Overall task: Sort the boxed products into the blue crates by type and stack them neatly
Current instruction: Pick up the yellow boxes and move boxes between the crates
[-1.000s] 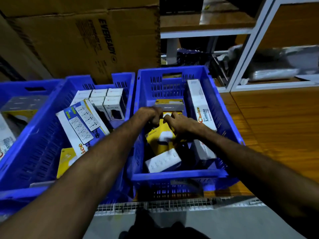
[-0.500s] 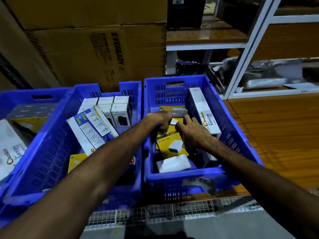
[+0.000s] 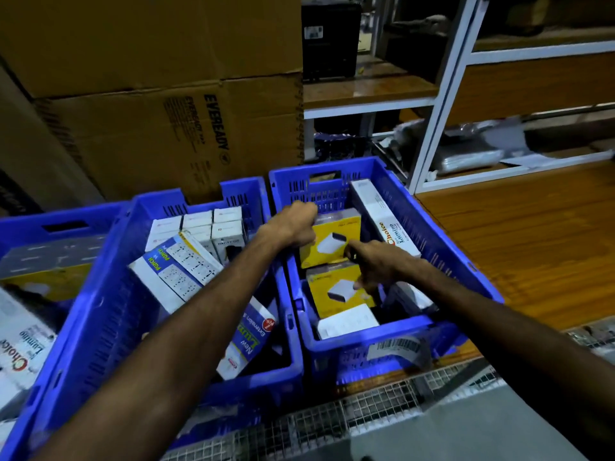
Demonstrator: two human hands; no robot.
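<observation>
**Both hands working inside the right crate**

I am looking down on three blue crates standing side by side on a wooden bench. Both forearms are reaching into the right crate [image 3: 442,234]. My left hand [image 3: 293,226] is sitting at the far-left corner of the far yellow box [image 3: 327,242], fingers curled into a fist round its edge; the fingertips are hidden, so I cannot tell how firmly they are gripping. My right hand [image 3: 376,264] is hovering over the seam between that box and the near yellow box [image 3: 339,289], index finger stretched toward the far box, the other fingers loosely bent downward and touching the near box's right edge; I am seeing no clear pinch.

A long white Choice box [image 3: 382,217] is leaning along the crate's right wall, crowding the right wrist. A small white box [image 3: 347,322] is lying against the near wall, just beside the near yellow box.

The middle crate [image 3: 109,294] is holding rows of small white boxes [image 3: 199,224] at the back, with a tilted extension-board box [image 3: 176,271] lying over them; my left forearm is crossing above it. The left crate [image 3: 20,224] is showing a grey-and-yellow box [image 3: 50,264] and another Choice box [image 3: 20,347].

Behind the crates, Eveready cartons [image 3: 159,128] are standing stacked; white shelving [image 3: 442,104] is rising to the right. Wire mesh [image 3: 366,414] is edging the bench front.
</observation>
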